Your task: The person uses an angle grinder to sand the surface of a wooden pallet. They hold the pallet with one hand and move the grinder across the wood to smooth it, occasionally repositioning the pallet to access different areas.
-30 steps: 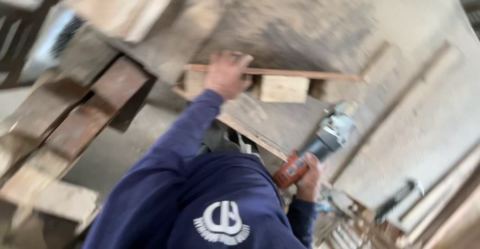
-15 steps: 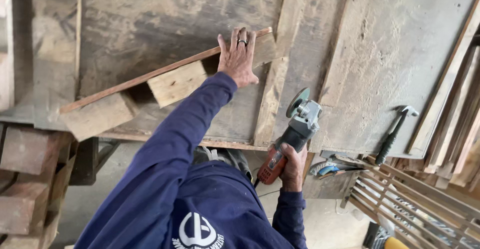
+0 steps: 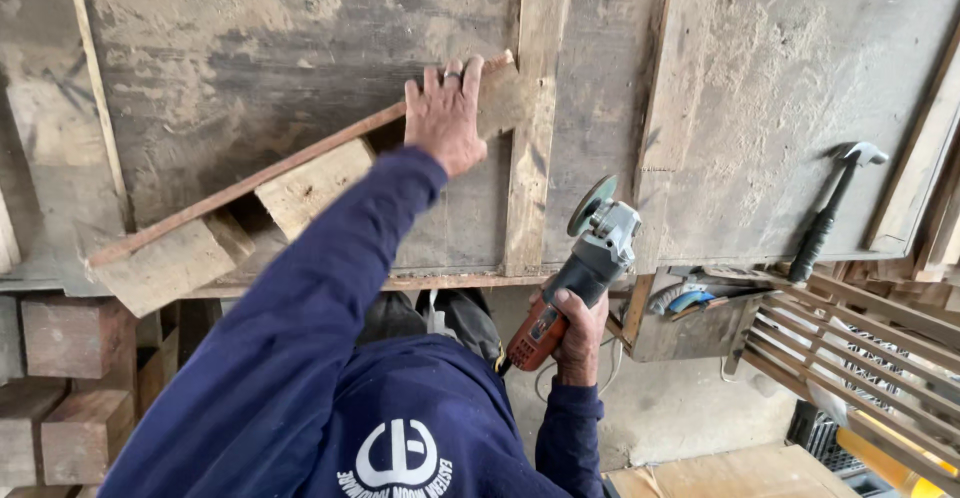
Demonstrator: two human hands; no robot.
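My left hand [image 3: 442, 116] presses flat on the right end of a wooden piece [image 3: 250, 180], a thin reddish strip with pale blocks [image 3: 312, 190] fixed under it. The piece lies slanted across a dusty workbench [image 3: 300, 38]. My right hand [image 3: 577, 336] grips the orange-and-black body of an angle grinder [image 3: 592, 256]. The grinder is held near the bench's front edge, its disc pointing up toward a vertical plank [image 3: 535, 108]. The disc is apart from the wooden piece. Both arms wear navy blue sleeves.
A hammer [image 3: 830, 213] lies on the bench at the right. A small box of hand tools [image 3: 690, 310] hangs below the bench edge. Beside it a slatted wooden frame [image 3: 865, 348] leans. Stacked wood blocks [image 3: 70, 388] stand at lower left. Long planks [image 3: 925, 188] lean at the far right.
The view has steadied and shifted. The wooden piece and my left hand now sit slightly further left on the bench. My right hand keeps its hold on the grinder.
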